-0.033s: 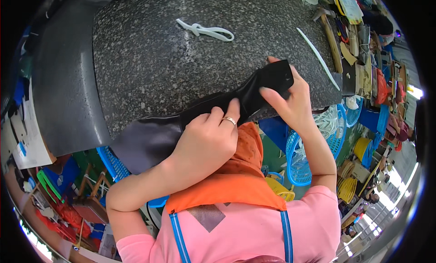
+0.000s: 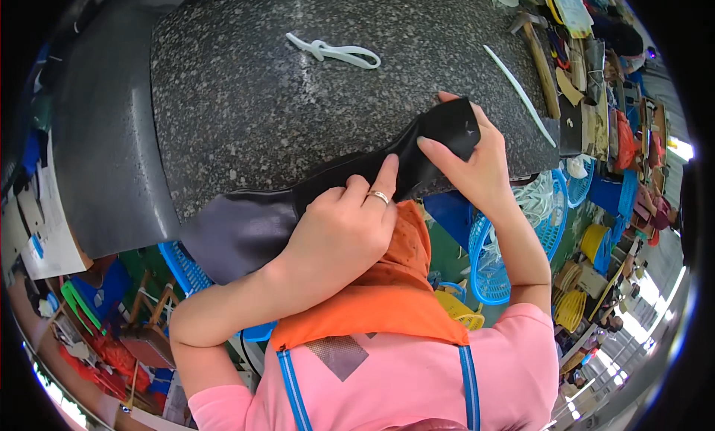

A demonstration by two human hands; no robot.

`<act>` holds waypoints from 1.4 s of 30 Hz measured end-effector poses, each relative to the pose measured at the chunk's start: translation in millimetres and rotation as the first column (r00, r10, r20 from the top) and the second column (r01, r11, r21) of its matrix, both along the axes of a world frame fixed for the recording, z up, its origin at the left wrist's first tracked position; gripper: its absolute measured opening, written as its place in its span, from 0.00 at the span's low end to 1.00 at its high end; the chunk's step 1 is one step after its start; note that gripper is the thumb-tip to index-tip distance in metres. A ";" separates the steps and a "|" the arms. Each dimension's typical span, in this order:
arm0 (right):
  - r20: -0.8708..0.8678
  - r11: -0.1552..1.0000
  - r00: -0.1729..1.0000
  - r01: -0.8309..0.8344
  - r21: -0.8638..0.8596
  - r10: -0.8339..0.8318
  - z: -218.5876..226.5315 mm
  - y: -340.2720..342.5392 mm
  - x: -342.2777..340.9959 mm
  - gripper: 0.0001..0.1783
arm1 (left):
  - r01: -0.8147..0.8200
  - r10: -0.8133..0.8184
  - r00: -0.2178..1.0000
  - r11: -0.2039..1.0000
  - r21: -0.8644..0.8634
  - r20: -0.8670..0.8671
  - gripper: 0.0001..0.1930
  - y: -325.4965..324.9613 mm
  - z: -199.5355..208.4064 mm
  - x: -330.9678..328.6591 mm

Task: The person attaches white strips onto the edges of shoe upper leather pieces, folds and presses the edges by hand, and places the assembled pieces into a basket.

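A long piece of black leather-like material [image 2: 447, 126] lies along the near edge of the stone slab, its grey-purple left part [image 2: 242, 234] hanging over the edge. My left hand [image 2: 342, 226], with a ring on one finger, holds the middle of it down against the edge. Its index finger stretches along the material; the thumb is hidden. My right hand [image 2: 480, 159] grips the far right end, thumb on the near side and fingers behind. That end stands folded up, and a small pale mark shows on it.
On the speckled dark slab [image 2: 246, 96] lie a knotted white cord [image 2: 335, 53] and a straight white strip [image 2: 520, 96]. A hammer [image 2: 540, 66] lies at the right edge. Below right, a blue basket [image 2: 491, 275] holds white cords. A dark sheet [image 2: 112, 170] covers the left side.
My right thumb has slid slightly left on the black piece, and its raised end has turned a little, showing a pale mark. My left index finger has shifted slightly.
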State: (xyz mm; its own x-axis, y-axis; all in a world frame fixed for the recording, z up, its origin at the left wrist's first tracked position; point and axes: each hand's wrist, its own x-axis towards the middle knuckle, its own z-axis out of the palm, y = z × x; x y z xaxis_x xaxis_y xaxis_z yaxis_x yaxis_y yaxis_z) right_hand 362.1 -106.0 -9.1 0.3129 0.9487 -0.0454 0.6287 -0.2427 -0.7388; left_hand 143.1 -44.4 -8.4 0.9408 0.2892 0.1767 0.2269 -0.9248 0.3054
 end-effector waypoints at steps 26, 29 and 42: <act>0.407 0.901 0.812 -0.428 -0.071 0.418 22.8 0.5 -5.9 0.31 | -0.362 0.359 0.924 0.706 -0.609 -0.133 0.07 16.8 14.5 -32.0; 0.198 0.711 0.707 -0.700 0.058 0.679 15.7 9.1 -38.0 0.18 | -0.321 0.384 0.922 0.682 -0.657 -0.051 0.07 18.8 2.6 -32.0; 0.121 0.614 0.624 -0.781 0.112 0.772 -4.4 14.6 -32.7 0.10 | -0.283 0.333 0.943 0.770 -0.571 -0.018 0.03 10.0 -6.3 -31.2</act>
State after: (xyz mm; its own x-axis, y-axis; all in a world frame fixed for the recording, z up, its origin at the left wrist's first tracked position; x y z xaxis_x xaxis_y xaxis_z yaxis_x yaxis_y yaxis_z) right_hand 329.4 -91.4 -13.6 -0.5463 0.8317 0.0992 0.5733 0.4576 -0.6797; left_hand 111.9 -34.3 -14.6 0.7740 0.6321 -0.0369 0.4216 -0.4710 0.7749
